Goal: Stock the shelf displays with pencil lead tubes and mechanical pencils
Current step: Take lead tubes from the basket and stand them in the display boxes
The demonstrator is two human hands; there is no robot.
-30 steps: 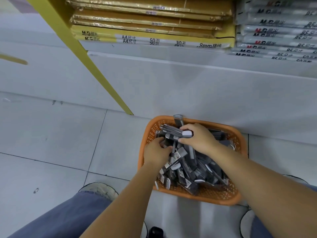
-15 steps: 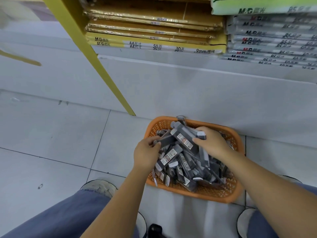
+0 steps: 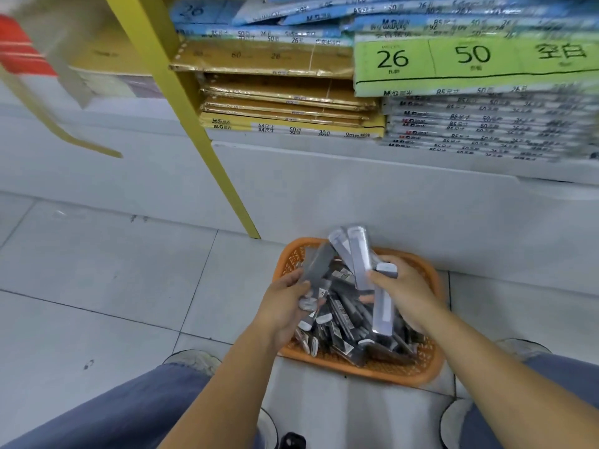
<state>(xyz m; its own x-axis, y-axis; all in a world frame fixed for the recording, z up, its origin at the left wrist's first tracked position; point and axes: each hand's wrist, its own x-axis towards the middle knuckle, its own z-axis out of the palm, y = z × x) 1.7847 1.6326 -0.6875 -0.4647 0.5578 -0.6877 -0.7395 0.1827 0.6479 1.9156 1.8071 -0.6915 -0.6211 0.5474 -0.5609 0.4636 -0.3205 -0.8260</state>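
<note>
An orange mesh basket (image 3: 431,367) sits on the floor against the shelf base, filled with several grey pencil lead tubes (image 3: 350,322). My left hand (image 3: 282,306) grips one grey tube (image 3: 316,265) lifted above the basket's left side. My right hand (image 3: 405,293) holds a bunch of tubes (image 3: 359,254) that fan upward over the basket, with one more tube hanging down from the grip. Motion blur softens the lifted tubes.
A yellow shelf post (image 3: 194,124) slants down to the floor left of the basket. Stacked packs of loose-leaf paper (image 3: 285,102) fill the low shelf above the white base panel (image 3: 356,196). My knees and shoes frame the basket on the grey tiles.
Both hands have risen out of the basket with tubes in them. The camera has tilted upward, bringing more of the shelf into view.
</note>
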